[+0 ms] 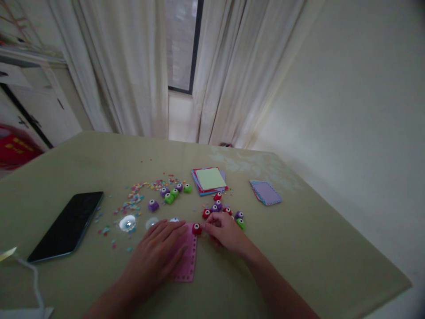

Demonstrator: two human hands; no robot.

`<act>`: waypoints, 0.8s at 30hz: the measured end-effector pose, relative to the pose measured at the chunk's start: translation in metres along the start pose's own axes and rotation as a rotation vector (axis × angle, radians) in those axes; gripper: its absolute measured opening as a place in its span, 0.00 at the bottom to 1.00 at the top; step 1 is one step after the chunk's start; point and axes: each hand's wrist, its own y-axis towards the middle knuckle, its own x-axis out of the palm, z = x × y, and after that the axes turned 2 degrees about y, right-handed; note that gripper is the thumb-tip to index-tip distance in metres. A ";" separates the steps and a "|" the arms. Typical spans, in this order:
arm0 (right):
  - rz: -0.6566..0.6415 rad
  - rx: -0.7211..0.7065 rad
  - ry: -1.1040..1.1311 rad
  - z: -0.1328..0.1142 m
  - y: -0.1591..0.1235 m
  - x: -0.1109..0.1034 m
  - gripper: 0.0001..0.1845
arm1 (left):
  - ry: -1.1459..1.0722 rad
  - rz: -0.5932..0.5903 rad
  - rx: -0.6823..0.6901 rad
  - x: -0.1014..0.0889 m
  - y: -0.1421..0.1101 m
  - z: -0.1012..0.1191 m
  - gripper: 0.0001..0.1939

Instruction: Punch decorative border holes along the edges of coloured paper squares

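A pink card [186, 261] with small holes punched along its edges lies flat in front of me. My left hand [158, 246] rests on it palm down, fingers stretched out, covering its left part. At the card's upper right corner sits a small red craft punch [196, 228] with a white, eye-like top. Pinched together just right of this punch are the fingers of my right hand [223, 228]; whether they grip it or something smaller is unclear. Beyond that hand stand more red punches [206, 213] and purple ones [218, 204], with a green punch [240, 223] at its right.
Paper confetti [133, 199] is scattered to the left, near green punches [169, 198] and a purple punch [153, 205]. A clear dome-like piece [128, 223] lies beside a dark tablet [68, 226]. Square papers [211, 179] are stacked behind; punched cards [266, 193] lie right.
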 end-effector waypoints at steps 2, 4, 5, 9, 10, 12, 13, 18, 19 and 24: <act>-0.102 0.035 -0.073 -0.010 0.008 -0.006 0.15 | -0.004 -0.001 0.006 -0.001 0.001 0.001 0.19; -0.150 0.039 -0.163 -0.020 0.015 -0.011 0.17 | 0.003 -0.007 0.021 -0.001 0.001 0.002 0.20; -0.164 0.041 -0.203 -0.024 0.018 -0.012 0.17 | 0.006 -0.012 0.027 -0.002 0.001 0.002 0.20; -0.219 0.069 -0.335 -0.039 0.026 -0.017 0.17 | -0.009 -0.047 0.024 -0.004 0.002 0.002 0.18; -0.236 0.081 -0.361 -0.042 0.028 -0.017 0.17 | -0.014 -0.058 0.021 -0.004 0.002 0.001 0.17; -0.255 0.100 -0.391 -0.047 0.030 -0.018 0.16 | -0.016 -0.076 0.018 -0.004 0.002 0.001 0.16; -0.257 0.106 -0.397 -0.049 0.031 -0.018 0.15 | -0.014 -0.082 0.016 -0.004 0.002 0.000 0.17; -0.266 0.112 -0.420 -0.057 0.031 -0.017 0.13 | -0.012 -0.091 -0.007 -0.003 0.003 -0.001 0.18; -0.268 0.110 -0.426 -0.058 0.031 -0.017 0.13 | -0.016 -0.091 -0.005 -0.003 0.003 -0.001 0.18; -0.311 0.118 -0.444 -0.060 0.033 -0.015 0.13 | -0.032 -0.066 0.005 0.000 0.003 -0.003 0.18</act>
